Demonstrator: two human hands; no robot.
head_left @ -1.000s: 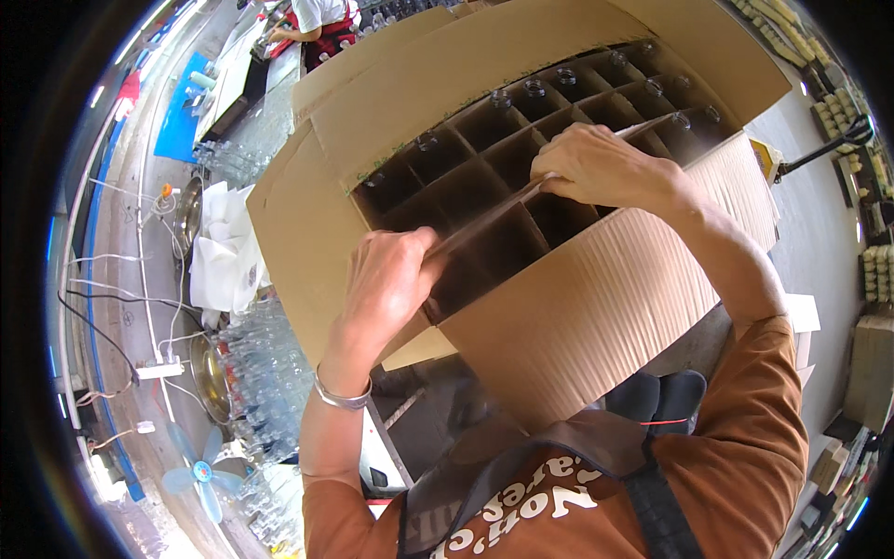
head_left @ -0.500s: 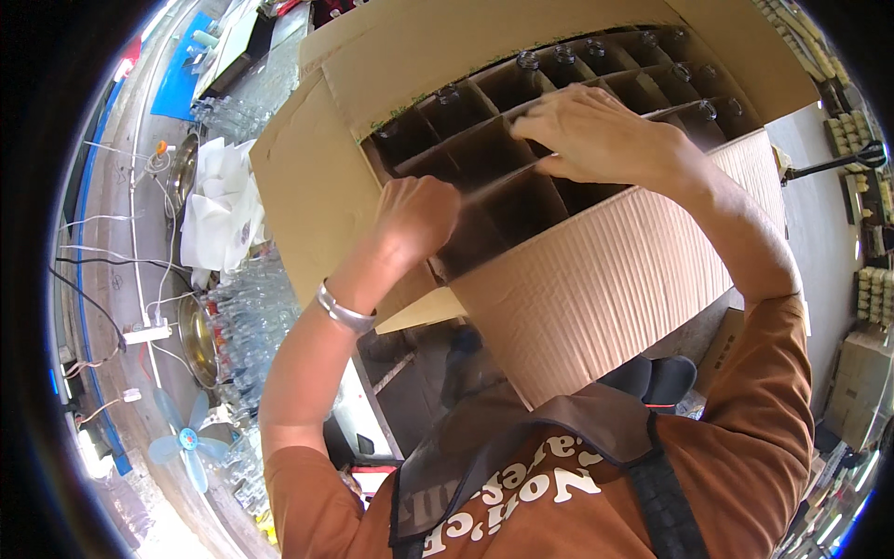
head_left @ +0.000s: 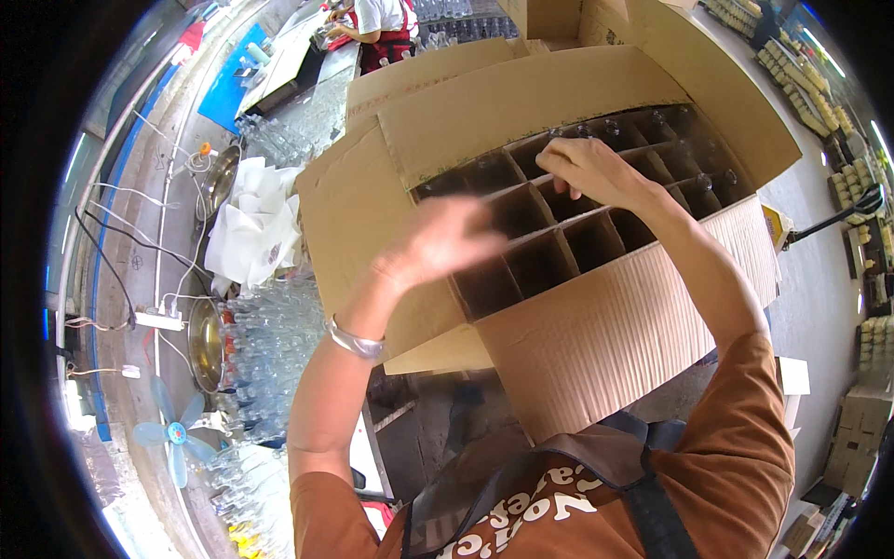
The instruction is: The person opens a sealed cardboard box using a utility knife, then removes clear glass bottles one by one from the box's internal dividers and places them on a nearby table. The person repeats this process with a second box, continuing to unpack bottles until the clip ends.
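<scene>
An open corrugated carton (head_left: 605,326) stands before me, its flaps folded outward. Cardboard dividers (head_left: 559,226) split its inside into several cells. Clear glass bottles (head_left: 705,183) show their necks in cells along the far and right sides; the nearer left cells look dark, with no necks visible. Above the left part of the dividers is my left hand (head_left: 442,240), its fingers smeared by motion. My right hand (head_left: 596,172) hovers over the middle cells, fingers loosely bent and apart, with nothing visible in them. Whether its fingertips touch a divider cannot be told.
Many clear bottles (head_left: 275,354) crowd the left side beside white paper sheets (head_left: 250,224), metal bowls (head_left: 206,345) and a small blue fan (head_left: 177,432). Another person (head_left: 377,28) works at a table at the far left. More cartons (head_left: 852,429) are stacked at the right.
My view has shifted, so the carton sits lower and the other person shows. My left hand has moved right, over the dividers. My right hand stays above the cells, its fingers pointing further down.
</scene>
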